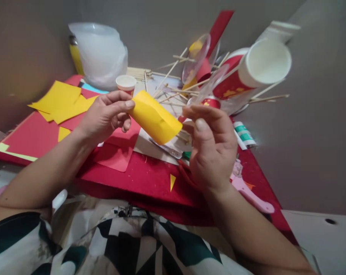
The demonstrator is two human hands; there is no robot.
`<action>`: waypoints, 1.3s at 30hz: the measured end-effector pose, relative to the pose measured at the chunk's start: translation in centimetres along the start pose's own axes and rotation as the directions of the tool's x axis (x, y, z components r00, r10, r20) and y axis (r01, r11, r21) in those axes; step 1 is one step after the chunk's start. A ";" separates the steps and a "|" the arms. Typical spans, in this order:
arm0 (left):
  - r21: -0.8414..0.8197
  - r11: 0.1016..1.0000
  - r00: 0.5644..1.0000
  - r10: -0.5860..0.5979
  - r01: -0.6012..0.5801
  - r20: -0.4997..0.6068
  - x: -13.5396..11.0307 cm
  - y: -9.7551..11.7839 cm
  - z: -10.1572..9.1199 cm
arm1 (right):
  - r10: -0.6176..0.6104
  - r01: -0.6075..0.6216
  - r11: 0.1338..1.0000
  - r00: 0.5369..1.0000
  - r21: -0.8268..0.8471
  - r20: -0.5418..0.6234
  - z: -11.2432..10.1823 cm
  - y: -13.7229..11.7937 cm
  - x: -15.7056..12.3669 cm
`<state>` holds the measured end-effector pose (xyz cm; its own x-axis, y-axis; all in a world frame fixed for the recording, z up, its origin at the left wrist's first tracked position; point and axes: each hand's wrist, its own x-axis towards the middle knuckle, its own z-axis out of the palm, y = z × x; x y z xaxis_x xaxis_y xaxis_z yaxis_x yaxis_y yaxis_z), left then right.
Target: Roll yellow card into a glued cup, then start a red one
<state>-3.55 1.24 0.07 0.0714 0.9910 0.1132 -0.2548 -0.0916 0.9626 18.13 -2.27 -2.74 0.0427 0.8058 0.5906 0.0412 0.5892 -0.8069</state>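
A piece of yellow paper (157, 118), curved into a tube-like roll, is pinched at its upper left end between the thumb and fingers of my left hand (104, 112). It slants down to the right above the table. My right hand (211, 143) is at the roll's lower right end, its fingers loosely curled and its thumb raised. I see nothing held in it, and whether a fingertip touches the paper edge is unclear. Below the roll lie scissors (167, 149), partly hidden. A small paper cup (126, 83) stands just behind my left hand.
Yellow sheets (61, 101) and red sheets (32, 133) cover the left side. Thin wooden sticks (173, 89) lie jumbled at the back. Large paper cups (267, 63) lean at right, above a pink glue gun (251, 194). A white plastic bag (101, 53) stands back left.
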 end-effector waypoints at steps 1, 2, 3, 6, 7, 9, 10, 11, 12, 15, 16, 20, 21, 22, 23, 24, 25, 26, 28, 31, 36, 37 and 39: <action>-0.039 0.998 0.998 0.050 -0.052 -0.048 0.1 0.1 -0.1 | -0.005 0.006 0.999 1.000 0.037 -0.030 0.0 0.0 0.0; -0.074 0.993 0.993 0.087 -0.094 -0.083 0.1 0.2 -0.2 | -0.003 0.006 0.998 0.999 0.058 -0.042 0.0 0.0 -0.1; -0.105 0.987 0.988 0.109 -0.121 -0.109 0.1 0.3 -0.3 | 0.005 -0.003 0.998 0.999 0.063 -0.043 0.1 0.0 -0.1; -0.153 0.975 0.978 0.140 -0.164 -0.155 0.0 0.2 -0.3 | 0.074 -0.073 0.996 0.997 0.051 -0.023 0.2 0.0 0.0; -0.157 0.972 0.975 0.149 -0.175 -0.162 -0.1 0.2 -0.3 | 0.107 -0.106 0.993 0.994 0.059 -0.015 0.3 0.0 0.1; -0.161 0.968 0.972 0.167 -0.194 -0.163 -0.1 -0.1 -0.1 | 0.170 -0.170 0.982 0.985 0.086 0.008 0.4 0.0 0.3; -0.161 0.967 0.972 0.173 -0.198 -0.159 -0.1 -0.2 -0.1 | 0.199 -0.200 0.974 0.980 0.103 0.020 0.4 0.0 0.4; -0.161 0.966 0.972 0.176 -0.201 -0.155 -0.1 -0.3 0.0 | 0.224 -0.226 0.966 0.974 0.123 0.030 0.5 0.0 0.5; -0.162 0.966 0.972 0.179 -0.203 -0.151 -0.2 -0.4 0.1 | 0.248 -0.252 0.957 0.968 0.145 0.039 0.5 0.0 0.6; -0.164 0.964 0.973 0.190 -0.211 -0.132 -0.3 -0.8 0.4 | 0.320 -0.335 0.915 0.942 0.227 0.098 0.7 -0.1 0.8; -0.160 0.963 0.972 0.201 -0.219 -0.120 -0.4 -0.9 0.5 | 0.339 -0.361 0.897 0.932 0.257 0.126 0.8 -0.1 0.8; -0.081 0.961 0.963 0.260 -0.265 -0.070 -1.1 -1.3 0.9 | 0.393 -0.447 0.810 0.894 0.380 0.214 1.0 -0.2 1.0; -0.050 0.962 0.962 0.266 -0.269 -0.065 -1.3 -1.4 1.1 | 0.408 -0.468 0.784 0.883 0.407 0.230 1.0 -0.1 1.1; -0.020 0.962 0.961 0.270 -0.272 -0.061 -1.5 -1.5 1.2 | 0.421 -0.488 0.760 0.873 0.429 0.245 1.1 -0.1 1.2; 0.008 0.962 0.960 0.273 -0.273 -0.056 -1.6 -1.5 1.2 | 0.432 -0.502 0.742 0.865 0.444 0.257 1.2 -0.1 1.3; 0.035 0.961 0.960 0.276 -0.274 -0.048 -1.8 -1.6 1.3 | 0.440 -0.513 0.730 0.859 0.453 0.263 1.2 0.0 1.3; 0.061 0.959 0.959 0.280 -0.277 -0.036 -2.0 -1.6 1.3 | 0.447 -0.520 0.722 0.854 0.457 0.266 1.3 0.0 1.4; 0.085 0.955 0.958 0.286 -0.283 -0.021 -2.1 -1.7 1.4 | 0.453 -0.524 0.717 0.851 0.459 0.265 1.3 0.0 1.5; 0.131 0.946 0.955 0.296 -0.295 0.014 -2.3 -1.8 1.4 | 0.468 -0.532 0.705 0.846 0.470 0.255 1.4 0.2 1.5; 0.183 0.931 0.949 0.310 -0.315 0.054 -2.6 -1.8 1.3 | 0.479 -0.536 0.692 0.842 0.483 0.248 1.3 0.4 1.5; 0.235 0.919 0.949 0.312 -0.316 0.052 -2.8 -1.8 1.4 | 0.479 -0.529 0.713 0.847 0.461 0.232 1.1 0.8 1.5; 0.240 0.920 0.950 0.308 -0.311 0.050 -2.8 -1.8 1.4 | 0.477 -0.523 0.721 0.850 0.454 0.222 1.1 0.9 1.5; 0.247 0.919 0.951 0.303 -0.308 0.059 -2.9 -1.8 1.4 | 0.470 -0.510 0.739 0.859 0.441 0.204 1.1 1.0 1.5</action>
<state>-1.94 -1.58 -1.64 0.0472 0.9090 0.4142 -0.0178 -0.4138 0.9102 17.11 -0.36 -2.66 -0.1478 0.9810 0.1259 -0.4318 0.0506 -0.9005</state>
